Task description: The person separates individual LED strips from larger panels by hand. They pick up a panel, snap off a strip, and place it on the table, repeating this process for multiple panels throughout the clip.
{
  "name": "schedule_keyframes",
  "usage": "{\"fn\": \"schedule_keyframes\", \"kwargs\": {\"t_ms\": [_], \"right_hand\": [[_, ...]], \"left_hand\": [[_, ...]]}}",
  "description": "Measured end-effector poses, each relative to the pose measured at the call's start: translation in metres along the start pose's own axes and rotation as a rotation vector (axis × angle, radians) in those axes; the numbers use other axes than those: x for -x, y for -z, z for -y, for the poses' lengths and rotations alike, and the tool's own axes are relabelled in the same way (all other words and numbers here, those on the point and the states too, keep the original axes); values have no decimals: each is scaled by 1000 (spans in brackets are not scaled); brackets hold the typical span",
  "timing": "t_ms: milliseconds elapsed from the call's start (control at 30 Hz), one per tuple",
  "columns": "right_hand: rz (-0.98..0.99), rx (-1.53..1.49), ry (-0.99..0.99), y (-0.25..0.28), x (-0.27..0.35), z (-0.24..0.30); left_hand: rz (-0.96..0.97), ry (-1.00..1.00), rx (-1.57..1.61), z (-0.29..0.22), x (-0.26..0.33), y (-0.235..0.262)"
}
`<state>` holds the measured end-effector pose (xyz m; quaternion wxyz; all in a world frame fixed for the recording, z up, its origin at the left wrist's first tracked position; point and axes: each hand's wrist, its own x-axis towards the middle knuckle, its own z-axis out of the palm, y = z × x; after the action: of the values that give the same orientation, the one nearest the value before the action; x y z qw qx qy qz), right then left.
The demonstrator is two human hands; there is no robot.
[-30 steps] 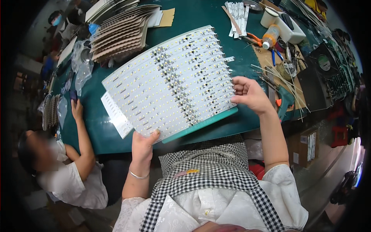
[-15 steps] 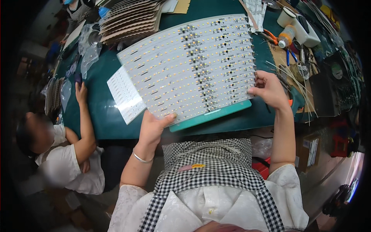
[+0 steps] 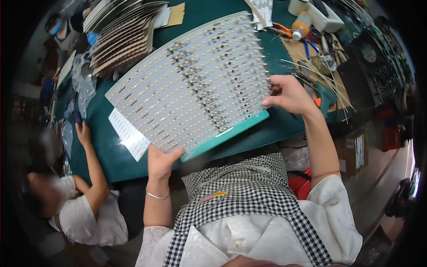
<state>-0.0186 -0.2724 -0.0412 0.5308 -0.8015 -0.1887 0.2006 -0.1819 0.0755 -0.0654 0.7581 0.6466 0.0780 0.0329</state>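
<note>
Both my hands hold a large white LED circuit board panel (image 3: pixel 151 89), a wide sheet covered with rows of small yellowish LEDs and bands of dark components. My left hand (image 3: pixel 161 162) grips its near left corner, thumb on top and fingers hidden beneath. At the right edge, my right hand (image 3: pixel 289 94) pinches the panel between thumb and curled fingers. Under the panel's near edge a turquoise-green tray or board (image 3: pixel 227 135) shows as a strip. Partly covered by the panel's left side, a smaller white LED sheet (image 3: pixel 126 137) lies on the green tabletop (image 3: pixel 104 153).
A stack of brown corrugated sheets (image 3: pixel 126 42) stands at the back left. To the right are an orange bottle (image 3: pixel 301 26), pliers (image 3: pixel 282 29), pale thin sticks (image 3: pixel 331 82) and a green-and-orange tool (image 3: pixel 326 97). A co-worker (image 3: pixel 84 209) sits at my left; another person stands farther back.
The whole view has turned, so the table and panel appear shifted left and more slanted. Both hands keep their hold on the panel. The co-worker's hand at left appears lower.
</note>
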Motion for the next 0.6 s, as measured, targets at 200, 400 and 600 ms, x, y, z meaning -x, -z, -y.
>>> {"fn": "schedule_keyframes", "kwargs": {"t_ms": [200,400,600], "right_hand": [[-77,105,160,-9,7,-2],[-281,95,319,-26,24,-3],[-425,65,582,-36,26,-26]], "left_hand": [[-164,-109,-46,9,3,-6],[-209,-372,-363,17,23,-16],[65,-736,-551,24,10,-7]]}}
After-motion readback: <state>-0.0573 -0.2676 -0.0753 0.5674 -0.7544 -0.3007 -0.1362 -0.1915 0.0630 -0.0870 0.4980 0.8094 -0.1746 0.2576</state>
